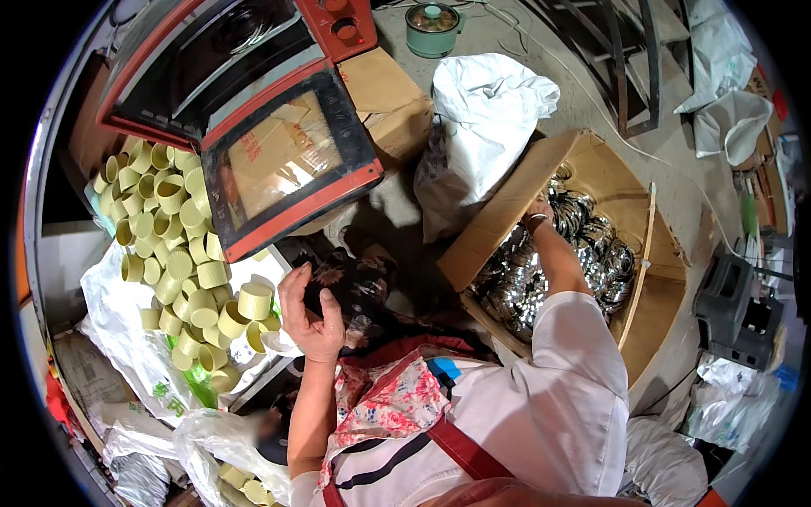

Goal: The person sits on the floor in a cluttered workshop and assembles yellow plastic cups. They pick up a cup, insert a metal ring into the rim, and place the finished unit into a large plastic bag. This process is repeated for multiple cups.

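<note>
My left hand (311,319) is raised over my lap, thumb apart from the fingers, with nothing visible in it. Just left of it, a heap of pale yellow-green ribbed plastic cups (203,308) lies on a white surface, some upright and some on their sides. My right arm stretches into a cardboard box (475,253) filled with thin shiny metal rings (515,283). There my right hand (540,211) reaches down among the rings at the far side; its fingertips are hidden, so its grip does not show.
Beyond the cups stands a red oven (338,29), its glass door (287,160) lowered toward me. A white woven sack (486,110) sits between a carton (393,106) and the ring box. Farther off are a green pot (432,40) and a dark metal frame (621,68).
</note>
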The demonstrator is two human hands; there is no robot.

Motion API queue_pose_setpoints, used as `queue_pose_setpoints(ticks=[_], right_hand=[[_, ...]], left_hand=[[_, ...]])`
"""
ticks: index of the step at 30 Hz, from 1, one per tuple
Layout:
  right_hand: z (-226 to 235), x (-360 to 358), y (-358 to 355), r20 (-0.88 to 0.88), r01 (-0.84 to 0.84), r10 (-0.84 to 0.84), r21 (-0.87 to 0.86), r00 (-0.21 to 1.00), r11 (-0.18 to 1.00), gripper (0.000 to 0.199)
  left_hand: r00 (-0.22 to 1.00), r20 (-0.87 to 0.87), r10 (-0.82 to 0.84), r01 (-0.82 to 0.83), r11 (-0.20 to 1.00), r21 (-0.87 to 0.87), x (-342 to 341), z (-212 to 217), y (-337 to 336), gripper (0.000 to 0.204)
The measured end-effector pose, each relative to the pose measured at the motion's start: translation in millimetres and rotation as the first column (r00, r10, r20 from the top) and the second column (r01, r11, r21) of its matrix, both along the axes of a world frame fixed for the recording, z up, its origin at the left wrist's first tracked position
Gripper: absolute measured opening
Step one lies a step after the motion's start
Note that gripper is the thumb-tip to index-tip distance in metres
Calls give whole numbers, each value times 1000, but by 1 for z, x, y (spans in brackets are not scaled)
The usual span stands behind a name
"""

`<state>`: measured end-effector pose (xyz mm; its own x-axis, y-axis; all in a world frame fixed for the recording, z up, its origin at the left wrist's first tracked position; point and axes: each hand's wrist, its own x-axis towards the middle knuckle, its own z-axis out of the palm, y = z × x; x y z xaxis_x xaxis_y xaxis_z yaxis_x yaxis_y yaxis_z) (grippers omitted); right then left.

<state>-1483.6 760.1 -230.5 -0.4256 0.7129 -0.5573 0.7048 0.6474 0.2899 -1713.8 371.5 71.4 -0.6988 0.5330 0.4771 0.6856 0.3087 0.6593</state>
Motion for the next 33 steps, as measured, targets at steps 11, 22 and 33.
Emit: queue_pose_setpoints(ticks=[11,22,33], right_hand=[[8,-4,-2,-193,205,-204,-13,960,979,35],[84,78,37,-282,227,-212,20,936,974,19],[313,22,-63,-671,107,-681,-685,294,721,16]], left_hand=[[999,7,31,-32,999,14,0,3,-4,25],[999,50,9,-12,998,55,3,5,4,27],[954,186,-234,259,957,-127,8,12,13,67]])
